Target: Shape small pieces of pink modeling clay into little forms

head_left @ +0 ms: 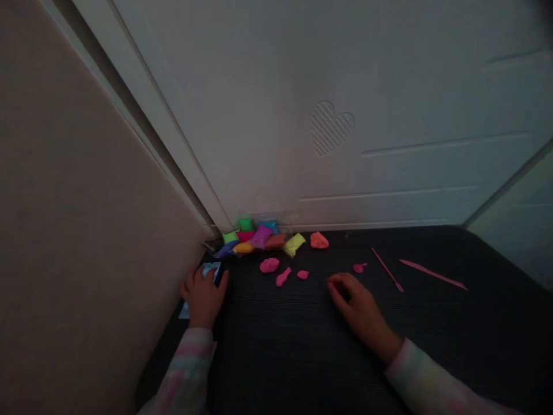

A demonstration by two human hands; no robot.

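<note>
My left hand (pixel 204 297) lies with fingers spread on a light blue packet (pixel 184 311) at the table's left edge, covering much of it. My right hand (pixel 358 305) is over the middle of the table, thumb and forefinger pinched together. What is between those fingertips, if anything, is too small to make out. To its left lie a pink clay lump (pixel 269 265), a longer pink clay piece (pixel 283 277) and a small pointed pink clay piece (pixel 303 275). Just beyond the hand on the right is a flat pink piece with a thin tail (pixel 358 268).
Colourful clay packets (pixel 261 236) are heaped against the white panel (pixel 259 115) at the back. A yellow packet (pixel 294 245) and an orange clay lump (pixel 319 240) sit beside them. Two pink modelling tools (pixel 387 270) (pixel 433 274) lie right. A wall (pixel 86 259) borders the left.
</note>
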